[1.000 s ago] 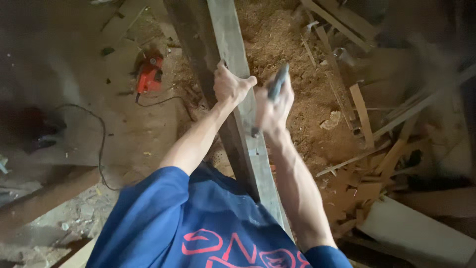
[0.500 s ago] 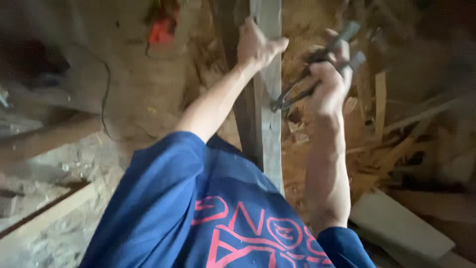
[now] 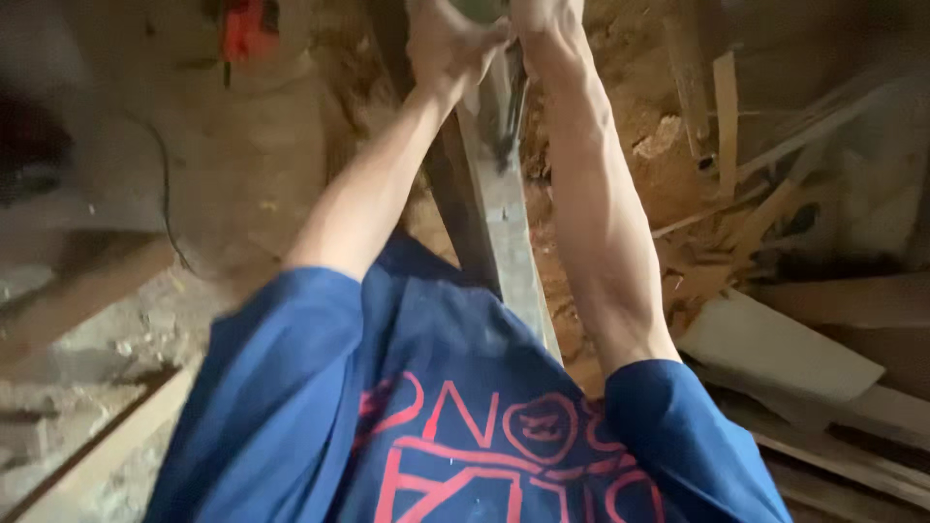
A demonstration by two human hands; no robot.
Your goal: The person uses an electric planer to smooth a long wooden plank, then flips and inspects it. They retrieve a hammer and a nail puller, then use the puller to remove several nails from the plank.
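A long grey wooden plank (image 3: 506,228) runs from my chest up toward the top of the view. My left hand (image 3: 448,44) is wrapped around the plank near the top edge. My right hand (image 3: 544,17), partly cut off by the frame, sits right beside it and grips dark metal pincers (image 3: 510,116). The pincers' handles hang down along the plank's right side; their jaws are hidden. My blue shirt with red print fills the bottom of the view.
A red power tool (image 3: 246,25) lies on the floor at the top left, with a dark cable (image 3: 167,199) trailing from it. Scrap wood strips (image 3: 728,184) and sawdust (image 3: 644,68) lie on the right, above a pale board (image 3: 780,351). A timber beam (image 3: 92,291) lies at left.
My right hand has swung the pincers in from the right to the plank, next to my left hand. Both hands now sit higher in the view.
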